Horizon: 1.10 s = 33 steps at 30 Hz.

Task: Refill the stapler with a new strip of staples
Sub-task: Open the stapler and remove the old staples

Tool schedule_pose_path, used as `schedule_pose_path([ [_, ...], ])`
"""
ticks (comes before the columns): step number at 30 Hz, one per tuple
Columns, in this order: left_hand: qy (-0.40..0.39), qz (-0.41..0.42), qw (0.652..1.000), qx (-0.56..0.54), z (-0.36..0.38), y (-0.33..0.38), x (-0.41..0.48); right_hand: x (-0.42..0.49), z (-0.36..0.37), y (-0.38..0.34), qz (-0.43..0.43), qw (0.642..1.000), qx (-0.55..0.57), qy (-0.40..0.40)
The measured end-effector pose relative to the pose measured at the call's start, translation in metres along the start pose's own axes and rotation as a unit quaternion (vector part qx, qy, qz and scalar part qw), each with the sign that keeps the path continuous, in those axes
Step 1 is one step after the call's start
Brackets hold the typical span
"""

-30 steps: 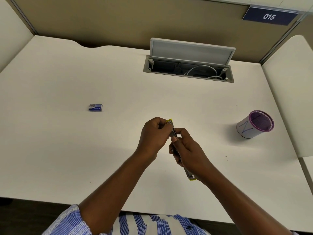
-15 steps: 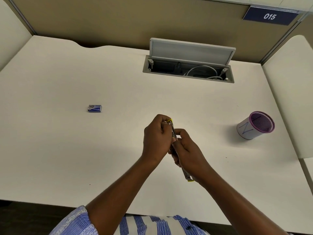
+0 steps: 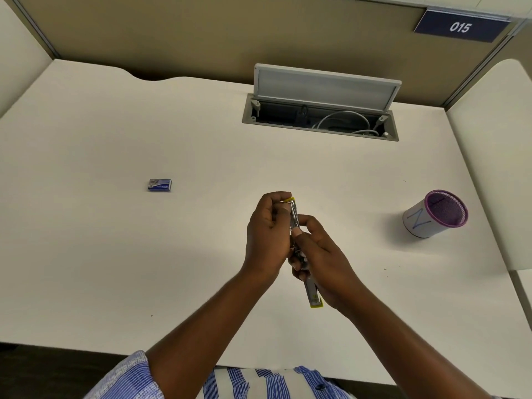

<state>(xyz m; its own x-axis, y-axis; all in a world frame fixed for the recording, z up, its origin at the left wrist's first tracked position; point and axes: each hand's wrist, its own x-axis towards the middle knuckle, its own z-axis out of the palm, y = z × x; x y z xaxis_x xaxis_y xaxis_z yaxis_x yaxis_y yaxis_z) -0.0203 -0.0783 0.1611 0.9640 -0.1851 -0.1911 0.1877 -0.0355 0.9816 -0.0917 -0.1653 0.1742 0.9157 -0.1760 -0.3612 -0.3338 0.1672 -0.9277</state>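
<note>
A slim metal stapler [image 3: 295, 220] with yellow ends is held above the middle of the white desk [image 3: 86, 254], pointing away from me. My left hand [image 3: 266, 234] grips its far end from the left, fingers curled near the yellow tip. My right hand [image 3: 319, 254] wraps the near half, thumb pressed on the metal top. The near yellow end [image 3: 315, 302] sticks out below my right palm. A small blue staple box [image 3: 160, 185] lies on the desk far to the left. Whether a staple strip is in my fingers cannot be made out.
A purple-rimmed white pen cup [image 3: 434, 216] stands at the right. An open cable hatch [image 3: 321, 116] with a raised lid and white cables is set in the desk at the back. Partition walls close off the back and both sides.
Both hands with the stapler have shifted slightly; my left fingers have curled further over the far end. The staple box and the cup have not moved.
</note>
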Motion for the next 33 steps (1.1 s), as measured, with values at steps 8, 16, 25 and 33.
schedule_pose_path([
  [8, -0.049, -0.010, 0.998, -0.038, -0.002, 0.001, 0.002, 0.002, -0.006, 0.001, 0.011, 0.999, 0.048, -0.018],
  [16, -0.059, -0.231, 0.896, -0.374, -0.012, 0.007, 0.015, -0.003, -0.008, -0.012, -0.122, 0.978, -0.150, 0.072],
  [25, -0.098, -0.277, 0.844, -0.448, -0.009, 0.008, 0.020, -0.002, -0.012, -0.015, -0.275, 0.802, -0.517, 0.119],
  [33, -0.102, -0.298, 0.837, -0.447, -0.007, -0.001, 0.019, 0.002, -0.026, -0.017, -0.278, 0.785, -0.540, 0.123],
])
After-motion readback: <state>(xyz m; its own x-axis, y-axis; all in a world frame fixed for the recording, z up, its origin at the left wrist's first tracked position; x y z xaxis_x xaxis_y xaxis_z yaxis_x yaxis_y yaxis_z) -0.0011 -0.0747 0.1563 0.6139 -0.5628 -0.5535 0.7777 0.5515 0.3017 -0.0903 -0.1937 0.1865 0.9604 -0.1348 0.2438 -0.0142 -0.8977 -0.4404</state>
